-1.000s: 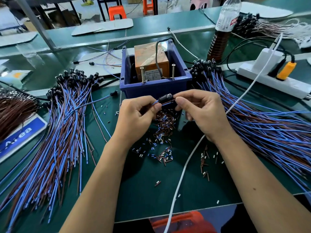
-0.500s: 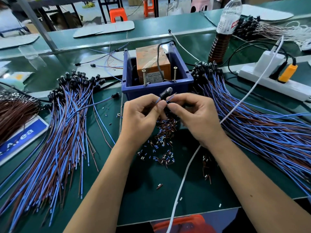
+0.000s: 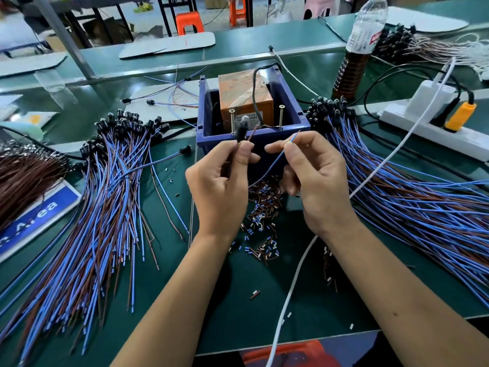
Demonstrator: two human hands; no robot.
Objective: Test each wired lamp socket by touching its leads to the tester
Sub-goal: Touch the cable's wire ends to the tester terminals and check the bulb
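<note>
My landmark is the white power strip [image 3: 436, 133] at the right of my green bench [image 3: 158, 300]. A yellow plug [image 3: 460, 116] and a white adapter [image 3: 430, 98] sit in it, and a white cable [image 3: 383, 165] runs from the adapter down toward me. Left of the strip and farther back stands a bottle [image 3: 360, 46] of dark liquid. Far to the strip's left, a blue sign [image 3: 34, 221] lies by the bench edge. Beyond the bench, well behind the strip, I see orange stools [image 3: 189, 21] and a pink one [image 3: 317, 7].
</note>
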